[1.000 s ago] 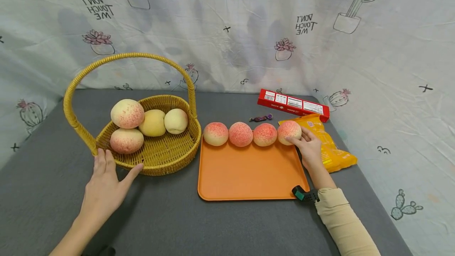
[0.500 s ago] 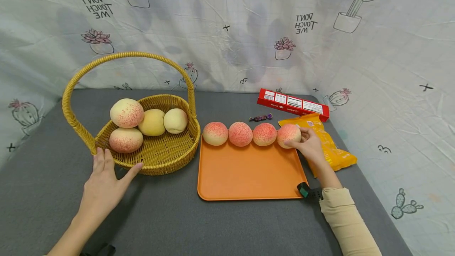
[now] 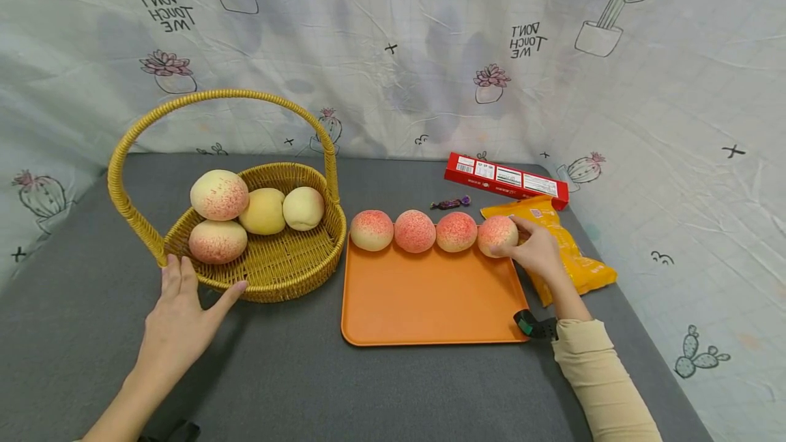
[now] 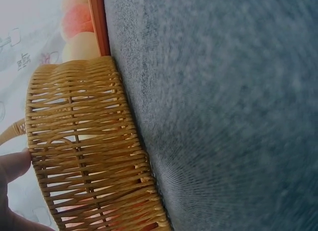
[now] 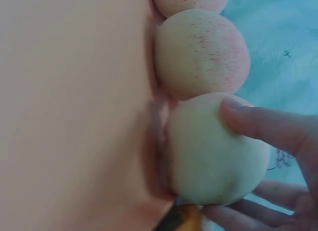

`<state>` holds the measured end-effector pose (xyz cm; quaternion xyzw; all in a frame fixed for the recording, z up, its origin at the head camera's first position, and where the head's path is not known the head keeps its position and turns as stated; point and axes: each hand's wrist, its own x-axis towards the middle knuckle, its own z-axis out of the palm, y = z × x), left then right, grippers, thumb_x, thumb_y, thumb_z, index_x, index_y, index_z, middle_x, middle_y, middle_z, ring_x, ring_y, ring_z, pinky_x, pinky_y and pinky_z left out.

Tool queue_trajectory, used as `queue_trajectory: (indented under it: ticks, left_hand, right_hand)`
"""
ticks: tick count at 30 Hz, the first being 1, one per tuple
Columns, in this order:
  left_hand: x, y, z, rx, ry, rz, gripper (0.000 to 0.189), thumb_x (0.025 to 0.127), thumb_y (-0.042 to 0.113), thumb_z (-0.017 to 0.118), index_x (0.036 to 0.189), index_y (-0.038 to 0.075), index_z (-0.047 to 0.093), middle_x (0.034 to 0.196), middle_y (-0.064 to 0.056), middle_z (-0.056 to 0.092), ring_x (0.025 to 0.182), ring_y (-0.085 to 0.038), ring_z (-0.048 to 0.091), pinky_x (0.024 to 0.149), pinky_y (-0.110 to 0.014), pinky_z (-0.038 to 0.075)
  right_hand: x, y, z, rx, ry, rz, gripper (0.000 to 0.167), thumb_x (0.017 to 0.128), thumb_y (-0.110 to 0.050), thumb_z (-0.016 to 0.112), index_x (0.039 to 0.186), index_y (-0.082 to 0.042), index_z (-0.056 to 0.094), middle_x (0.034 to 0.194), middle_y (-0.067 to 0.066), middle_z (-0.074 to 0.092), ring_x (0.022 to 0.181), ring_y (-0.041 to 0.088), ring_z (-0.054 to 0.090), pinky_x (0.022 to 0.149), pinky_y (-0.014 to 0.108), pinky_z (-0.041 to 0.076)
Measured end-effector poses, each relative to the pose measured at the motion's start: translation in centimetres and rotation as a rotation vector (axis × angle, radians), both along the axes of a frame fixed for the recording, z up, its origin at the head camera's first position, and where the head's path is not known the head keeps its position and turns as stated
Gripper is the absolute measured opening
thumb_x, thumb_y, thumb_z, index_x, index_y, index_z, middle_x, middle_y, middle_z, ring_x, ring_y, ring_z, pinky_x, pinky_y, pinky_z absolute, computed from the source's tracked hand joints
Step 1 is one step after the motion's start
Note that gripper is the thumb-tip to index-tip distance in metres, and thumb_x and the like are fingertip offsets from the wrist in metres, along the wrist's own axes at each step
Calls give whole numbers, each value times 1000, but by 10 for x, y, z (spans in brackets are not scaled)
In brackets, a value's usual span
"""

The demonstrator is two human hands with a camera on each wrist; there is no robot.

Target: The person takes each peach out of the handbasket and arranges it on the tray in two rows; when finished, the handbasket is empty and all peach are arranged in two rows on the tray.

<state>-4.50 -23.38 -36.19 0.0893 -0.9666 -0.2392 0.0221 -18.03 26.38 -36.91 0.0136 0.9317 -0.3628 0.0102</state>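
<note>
At the left, my left hand (image 3: 180,325) rests against the near rim of a yellow wicker basket (image 3: 288,286). Its fingers are extended, with the thumb spread along the rim. Inside the basket lie two red-speckled peaches (image 3: 219,195) at the left, one on top of the other. Beside them are a yellow fruit (image 3: 263,212) and a pale one (image 3: 303,209). My right hand (image 3: 536,251) holds the rightmost peach (image 3: 496,235) between thumb and fingers, at the back right corner of an orange tray (image 3: 430,305). Several peaches, this one included, form a row along the tray's far edge.
Behind the tray lie a small wrapped candy (image 3: 451,203) and a long red box (image 3: 506,181). A yellow snack bag (image 3: 574,258) lies right of the tray, partly behind my right hand. A patterned cloth (image 3: 393,53) hangs behind the grey table (image 3: 393,394).
The peach in my right hand has shifted slightly left and down, close against its neighbour. My right forearm has swung a little to the right. The left hand stays at the basket rim.
</note>
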Motion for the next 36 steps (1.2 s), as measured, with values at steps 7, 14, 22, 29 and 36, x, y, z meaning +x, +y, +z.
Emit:
queue_trajectory:
  ticks: [7, 14, 22, 29, 36]
  left_hand:
    - [-1, 0, 0, -7, -15, 9, 105, 96, 61, 44, 145, -21, 0, 150, -40, -10, 140, -53, -2, 90, -76, 28]
    - [-1, -1, 1, 1, -23, 9, 105, 96, 61, 44, 145, -20, -2, 150, -40, -12, 140, -52, -5, 91, -76, 26]
    - [-2, -1, 1, -3, -31, 16, 106, 96, 62, 45, 146, -19, -2, 150, -38, -12, 140, -52, -4, 90, -76, 26]
    - [-2, -1, 1, 8, -26, 15, 106, 95, 61, 46, 146, -19, -2, 150, -38, -12, 140, -52, -5, 93, -76, 25]
    - [-3, -1, 1, 11, -26, 17, 107, 95, 61, 47, 146, -19, -2, 150, -38, -13, 140, -52, -5, 94, -75, 23]
  right_hand:
    - [-6, -2, -13, -161, 43, 21, 77, 80, -6, 80, 142, 10, 37, 142, 32, 42, 132, 43, 42, 107, 49, 36]
    - [-6, -2, -4, -61, -5, 30, 82, 82, -15, 78, 145, 10, 32, 144, 32, 39, 131, 45, 38, 107, 55, 32]
    - [-5, -3, -1, -67, -16, 1, 82, 85, -24, 77, 146, 10, 34, 144, 30, 42, 132, 43, 40, 107, 52, 35]
    - [-6, -4, 1, -77, -41, -14, 81, 87, -24, 75, 148, 8, 32, 145, 30, 40, 133, 43, 39, 108, 52, 34]
    - [-4, -19, 15, -137, 82, -62, 79, 90, -28, 72, 150, 2, 31, 153, 25, 30, 141, 41, 28, 109, 54, 30]
